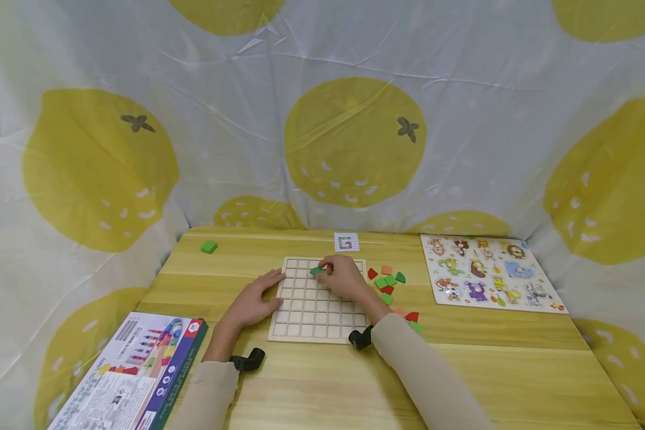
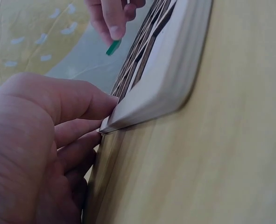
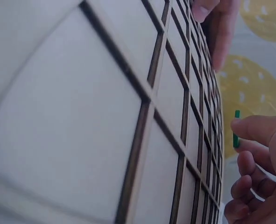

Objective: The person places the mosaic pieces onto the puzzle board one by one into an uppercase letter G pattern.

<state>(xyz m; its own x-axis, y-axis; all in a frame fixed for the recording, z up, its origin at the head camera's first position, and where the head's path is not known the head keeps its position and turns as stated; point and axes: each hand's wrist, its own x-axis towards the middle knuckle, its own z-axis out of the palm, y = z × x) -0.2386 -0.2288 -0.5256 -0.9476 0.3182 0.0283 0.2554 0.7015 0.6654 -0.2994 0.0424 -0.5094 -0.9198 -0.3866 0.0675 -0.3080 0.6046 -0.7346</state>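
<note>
A wooden grid board (image 1: 294, 328) lies flat on the table, its surface divided into square cells. My right hand (image 1: 344, 278) is over the upper part of the board and pinches a thin dark green tile (image 1: 316, 270) between thumb and finger. In the right wrist view the tile (image 3: 236, 129) is seen edge-on, with the other fingers curled below. At the board's left edge rests my left hand (image 1: 252, 301), fingers and thumb spread along it. The left wrist view shows the left thumb (image 2: 88, 100) touching the rim near a rounded corner.
Red, green and orange tiles (image 1: 385, 282) lie scattered right of the board, some partly behind the right forearm. A small card with a coloured G (image 1: 346, 242) lies beyond it. A green block (image 1: 209, 246), a printed box (image 1: 134, 370) and an animal puzzle board (image 1: 489, 272) stand farther out.
</note>
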